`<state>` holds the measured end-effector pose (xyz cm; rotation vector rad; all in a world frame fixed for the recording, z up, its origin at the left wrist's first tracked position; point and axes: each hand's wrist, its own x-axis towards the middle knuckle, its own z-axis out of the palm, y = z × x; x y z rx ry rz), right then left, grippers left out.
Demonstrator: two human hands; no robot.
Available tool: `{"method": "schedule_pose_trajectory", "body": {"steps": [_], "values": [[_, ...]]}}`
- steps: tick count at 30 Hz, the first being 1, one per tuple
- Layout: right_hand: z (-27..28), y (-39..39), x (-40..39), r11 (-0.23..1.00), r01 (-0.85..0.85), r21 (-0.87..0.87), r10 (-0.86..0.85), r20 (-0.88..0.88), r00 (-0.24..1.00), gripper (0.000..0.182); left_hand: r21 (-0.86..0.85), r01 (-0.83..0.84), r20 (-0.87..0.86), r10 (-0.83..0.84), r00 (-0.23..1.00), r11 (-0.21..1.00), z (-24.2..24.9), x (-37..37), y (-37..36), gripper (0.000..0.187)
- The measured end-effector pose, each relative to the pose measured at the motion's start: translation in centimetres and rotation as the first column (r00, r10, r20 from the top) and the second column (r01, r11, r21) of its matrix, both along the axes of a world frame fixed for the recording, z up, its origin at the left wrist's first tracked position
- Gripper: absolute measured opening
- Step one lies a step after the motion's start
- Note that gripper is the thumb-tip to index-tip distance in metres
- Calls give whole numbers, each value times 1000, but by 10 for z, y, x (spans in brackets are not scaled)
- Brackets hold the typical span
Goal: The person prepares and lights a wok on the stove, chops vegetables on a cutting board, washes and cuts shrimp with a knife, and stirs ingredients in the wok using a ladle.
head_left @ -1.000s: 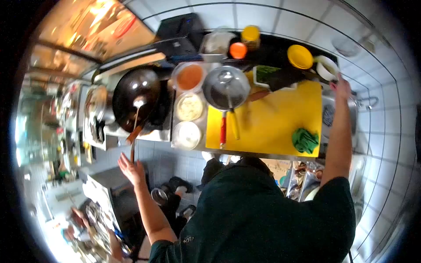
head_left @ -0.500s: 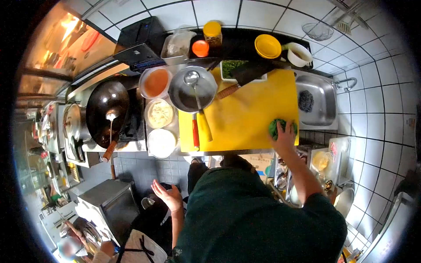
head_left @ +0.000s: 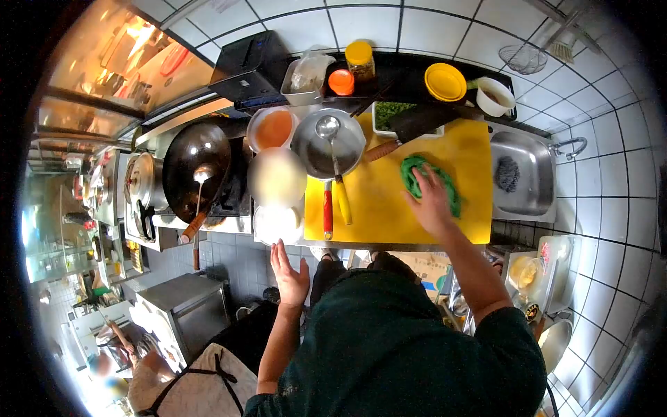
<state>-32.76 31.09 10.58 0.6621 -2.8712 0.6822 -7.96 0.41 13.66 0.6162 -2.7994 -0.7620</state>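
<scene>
My right hand [head_left: 432,200] presses down on a crumpled green cloth [head_left: 448,182], its fingers over the cloth's left part and its thumb out to the side. Under the cloth lies a yellow cutting board [head_left: 389,215]. My left hand [head_left: 290,278] is open and holds nothing, fingers stretched out, in front of the counter just below a white round container [head_left: 276,224]. A cleaver [head_left: 417,125] with a wooden handle lies at the board's back edge, partly over a white tray of chopped greens [head_left: 392,112].
A pan [head_left: 309,154] holding a ladle [head_left: 327,127] sits at the board's left, its handle over the board. Further left are a tub of orange liquid [head_left: 273,130] and a wok [head_left: 191,156]. A sink [head_left: 524,198] adjoins on the right. Another person's apron [head_left: 201,379] shows lower left.
My right hand has moved left and back across the board with the green cloth, which is now more spread out. My left hand has risen toward the counter edge. The view has shifted slightly.
</scene>
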Motion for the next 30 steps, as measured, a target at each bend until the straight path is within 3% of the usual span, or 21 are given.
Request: {"method": "schedule_pose_trajectory", "body": {"steps": [1, 3, 5, 6, 9, 11, 13, 15, 17, 18, 20, 21, 23, 25, 26, 28, 29, 30], "values": [[-8, -9, -5, 967, 120, -226, -54, 279, 959, 62, 4, 2, 4, -2, 1000, 1000, 2, -1, 2, 79], [-18, -27, -20, 724, 487, -489, 53, 743, 667, 64, 27, 12, 6, -13, 1000, 1000, 5, 3, 8, 77], [-7, -48, -44, 395, 827, -400, 268, 911, 313, 65, 21, 24, 30, -25, 999, 999, 4, 8, 13, 76], [-23, -58, -58, 316, 873, -373, 325, 907, 270, 63, 18, 31, 36, -32, 999, 999, 3, 13, 15, 76], [-58, -80, -87, 105, 937, -334, 509, 827, 238, 63, 72, 16, 91, -23, 996, 997, -5, 27, 16, 75], [-84, -94, -99, 26, 929, -369, 504, 808, 307, 36, 74, 14, 88, -20, 996, 997, -16, 37, 12, 73], [-98, -103, -100, 15, 922, -386, 365, 861, 355, 19, 67, 57, 32, -59, 998, 996, -37, 50, 1, 73], [-53, -83, -70, -278, 899, -338, 393, 814, 428, 19, 37, 102, 54, -104, 993, 994, -47, 53, -10, 74], [-45, -54, -43, -205, 851, -483, 306, 795, 524, 19, 61, 94, 23, -95, 995, 994, -61, 57, -20, 71], [-48, -46, -24, -235, 819, -524, 273, 772, 573, 18, 209, 30, -34, -24, 999, 978, -76, 64, -32, 70], [-36, -24, 15, -255, 770, -584, 227, 738, 635, 16, 232, 78, -81, -61, 995, 970, -81, 54, -42, 69], [-14, -9, 37, -248, 757, -604, 217, 728, 651, 15, 105, 186, -85, -178, 980, 977, -70, 46, -46, 68], [-4, 11, 74, -101, 796, -597, 79, 793, 605, 16, 76, 306, -195, -287, 938, 949, -44, 21, -31, 63], [-14, 23, 107, 20, 805, -593, -85, 801, 592, 19, -3, 429, -202, -420, 885, 903, -16, -6, -18, 59], [-6, 30, 122, 77, 850, -522, -180, 831, 526, 24, -22, 474, -209, -468, 859, 880, -4, -19, -10, 56], [-5, 38, 149, -1, 834, -552, -254, 806, 534, 22, -58, 557, -222, -554, 802, 829, 19, -42, 8, 52], [-4, 41, 163, -37, 820, -571, -294, 791, 537, 21, -154, 611, -189, -630, 753, 776, 32, -54, 16, 44], [0, 46, 177, -40, 846, -532, -299, 814, 498, 27, -138, 645, -205, -659, 724, 752, 39, -62, 22, 42]]}}
